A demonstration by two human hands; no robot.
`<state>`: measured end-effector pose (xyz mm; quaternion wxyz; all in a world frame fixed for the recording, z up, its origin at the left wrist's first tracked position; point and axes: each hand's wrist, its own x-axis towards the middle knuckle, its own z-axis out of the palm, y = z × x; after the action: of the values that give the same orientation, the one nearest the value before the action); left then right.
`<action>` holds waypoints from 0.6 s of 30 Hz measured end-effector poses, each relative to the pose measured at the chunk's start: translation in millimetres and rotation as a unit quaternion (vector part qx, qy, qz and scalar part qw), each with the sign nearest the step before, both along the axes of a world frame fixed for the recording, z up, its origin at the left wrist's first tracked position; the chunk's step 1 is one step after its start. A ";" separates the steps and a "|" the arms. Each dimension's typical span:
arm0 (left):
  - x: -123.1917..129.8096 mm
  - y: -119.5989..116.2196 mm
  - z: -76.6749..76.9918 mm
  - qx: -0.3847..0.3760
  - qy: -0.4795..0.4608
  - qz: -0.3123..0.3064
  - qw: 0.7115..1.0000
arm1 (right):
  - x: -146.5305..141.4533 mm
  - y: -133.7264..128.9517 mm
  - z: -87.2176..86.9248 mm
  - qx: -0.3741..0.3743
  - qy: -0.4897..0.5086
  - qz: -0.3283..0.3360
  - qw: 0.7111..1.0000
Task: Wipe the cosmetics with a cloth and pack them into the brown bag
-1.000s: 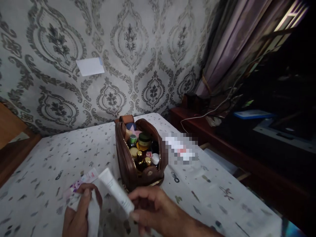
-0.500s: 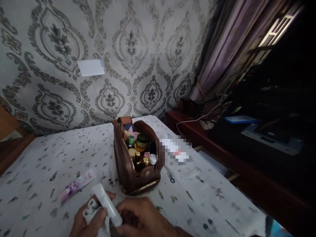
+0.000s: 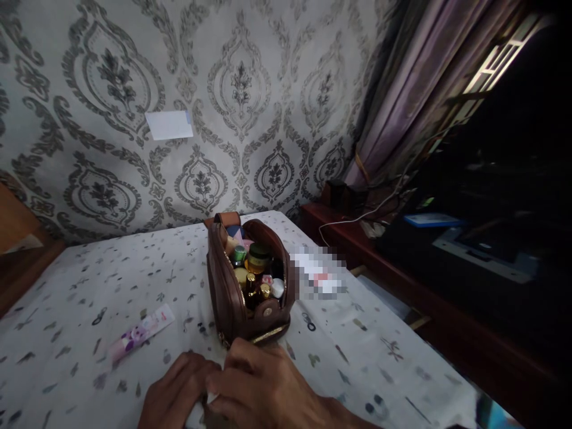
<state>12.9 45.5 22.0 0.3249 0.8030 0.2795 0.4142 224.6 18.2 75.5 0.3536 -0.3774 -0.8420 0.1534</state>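
At the bottom middle my left hand [image 3: 181, 387] and my right hand [image 3: 263, 384] are pressed together, both closed. Below my left hand's fingers a bit of white cloth [image 3: 195, 415] shows. A small white end of a squeeze tube [image 3: 211, 396] peeks out at my right hand's fingertips; my fingers hide the rest of it. Just beyond them stands an unzipped brown toiletry bag [image 3: 227, 310], packed with jars and bottles, including a green-lidded jar [image 3: 258, 257] and gold-capped bottles [image 3: 251, 282]. To the left lies a pink and purple tube [image 3: 142, 333].
The bag and tube rest on a white patterned tablecloth [image 3: 147, 268]. Right of the bag lies a blurred-out white item [image 3: 317, 274]. A dark red wooden stand [image 3: 429, 316] with a cable [image 3: 353, 218] runs along the right; a patterned wall [image 3: 241, 149] rises behind.
My hands have come together and my right hand has moved up and left over the white tube, which is now mostly covered. The bag and pink tube stay put.
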 end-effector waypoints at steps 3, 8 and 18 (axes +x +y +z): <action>-0.5 -0.3 1.2 -0.040 -0.025 0.034 0.998 | 2.7 -2.2 1.5 0.016 -0.030 -0.019 0.999; 2.3 -1.9 10.5 -0.145 -0.032 0.115 0.982 | 12.1 -12.6 18.4 0.016 0.054 -0.045 0.997; -9.0 12.1 7.1 -0.300 -0.111 0.317 0.893 | 2.9 -18.5 -17.5 -0.065 0.116 -0.053 0.990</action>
<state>3.9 57.6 29.1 0.4308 0.4848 0.5920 0.4783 227.5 -0.3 58.0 0.4313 -0.4237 -0.7621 0.2317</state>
